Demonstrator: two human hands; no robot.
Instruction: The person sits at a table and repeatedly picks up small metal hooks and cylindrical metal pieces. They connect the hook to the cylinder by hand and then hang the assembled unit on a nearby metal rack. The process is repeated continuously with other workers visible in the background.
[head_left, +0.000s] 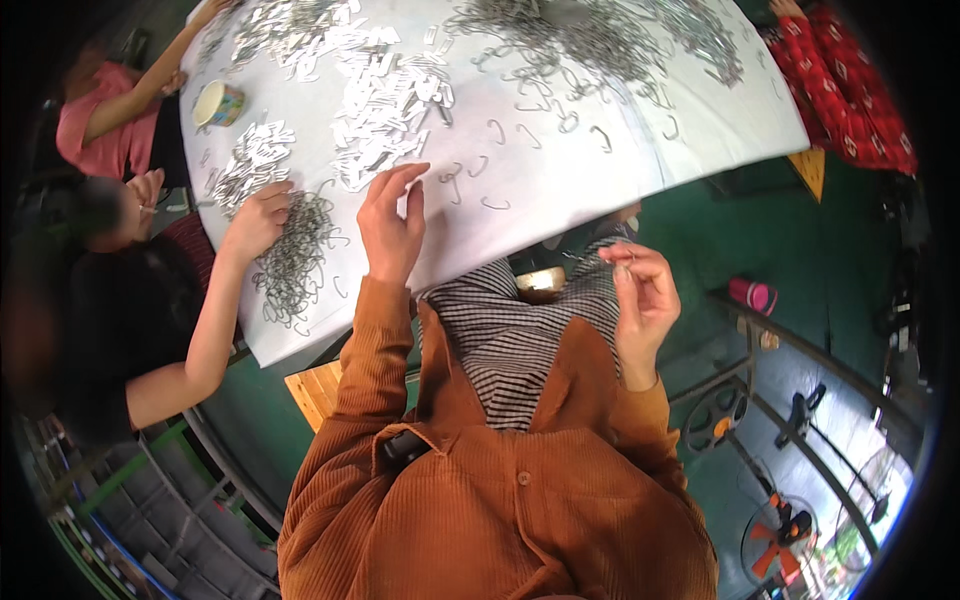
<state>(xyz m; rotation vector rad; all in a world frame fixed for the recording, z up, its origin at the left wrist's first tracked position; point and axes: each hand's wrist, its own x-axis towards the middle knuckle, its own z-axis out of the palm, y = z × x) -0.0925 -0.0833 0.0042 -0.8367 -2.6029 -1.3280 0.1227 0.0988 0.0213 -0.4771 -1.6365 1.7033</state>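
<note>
My left hand (pixel 391 225) is over the near part of the white-covered table (pixel 560 205), its thumb and fingers apart and nothing seen between them. Just beyond its fingertips lies a pile of small white strip-like pieces (pixel 385 110). Several loose grey wire hooks (pixel 496 204) are scattered to its right. My right hand (pixel 645 295) is raised off the table edge, above my lap on the right. Its thumb and fingertips pinch a thin wire piece, seemingly one of the wire hooks; its shape is hard to make out.
A big heap of wire hooks (pixel 590 40) covers the far side. Left, a co-worker's hand (pixel 262 222) is at a smaller hook pile (pixel 295 255) beside white pieces. A paper cup (pixel 218 104) stands far left. Right are a pink cup (pixel 752 294), metal frame and orange fan (pixel 775 550).
</note>
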